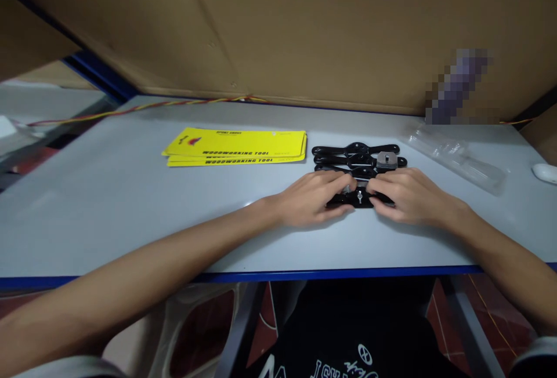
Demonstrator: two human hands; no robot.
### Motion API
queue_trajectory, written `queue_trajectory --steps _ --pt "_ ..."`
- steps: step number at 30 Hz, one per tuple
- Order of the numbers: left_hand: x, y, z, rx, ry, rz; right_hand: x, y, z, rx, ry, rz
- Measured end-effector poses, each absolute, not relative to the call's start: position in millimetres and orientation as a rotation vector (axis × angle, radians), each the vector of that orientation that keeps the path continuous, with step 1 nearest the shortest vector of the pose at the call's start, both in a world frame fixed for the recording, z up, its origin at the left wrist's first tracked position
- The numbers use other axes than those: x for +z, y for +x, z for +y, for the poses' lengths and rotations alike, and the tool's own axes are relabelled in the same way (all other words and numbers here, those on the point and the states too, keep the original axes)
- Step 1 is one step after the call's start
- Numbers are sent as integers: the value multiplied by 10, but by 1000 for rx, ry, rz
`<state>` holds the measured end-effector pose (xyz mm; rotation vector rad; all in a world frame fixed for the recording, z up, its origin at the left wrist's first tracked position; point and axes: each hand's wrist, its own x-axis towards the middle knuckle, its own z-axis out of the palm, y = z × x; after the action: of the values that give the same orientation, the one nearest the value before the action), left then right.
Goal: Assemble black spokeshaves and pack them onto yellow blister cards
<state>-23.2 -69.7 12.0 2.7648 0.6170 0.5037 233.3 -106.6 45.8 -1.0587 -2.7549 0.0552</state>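
A black spokeshave [361,198] lies near the front of the table, its middle showing between my hands. My left hand [314,198] grips its left handle, thumb on the near side and fingers on the far side. The right handle is in my right hand [402,195], with the fingers wrapped round it in the same way. Just behind, several more black spokeshaves [354,149] lie side by side, the nearest partly hidden by my fingers. On one of them rests a squarish metal plate [387,160] with a slot.
Yellow cards [243,145] printed "WOODWORKING TOOL" lie stacked at left. Clear plastic packaging [456,157] is at right, with a white rounded object [545,173] beyond it. A cardboard wall [304,36] rises behind the table [130,215]; a twisted cable [161,104] runs along the back.
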Motion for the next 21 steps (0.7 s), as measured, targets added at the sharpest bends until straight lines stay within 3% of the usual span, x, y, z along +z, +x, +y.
queue_trajectory --steps 15,21 --pt "119 -228 -700 520 2760 591 458 2340 -1058 7 -992 -2765" --pt "119 -211 -700 525 2723 615 384 2299 -1063 -207 -859 -2744"
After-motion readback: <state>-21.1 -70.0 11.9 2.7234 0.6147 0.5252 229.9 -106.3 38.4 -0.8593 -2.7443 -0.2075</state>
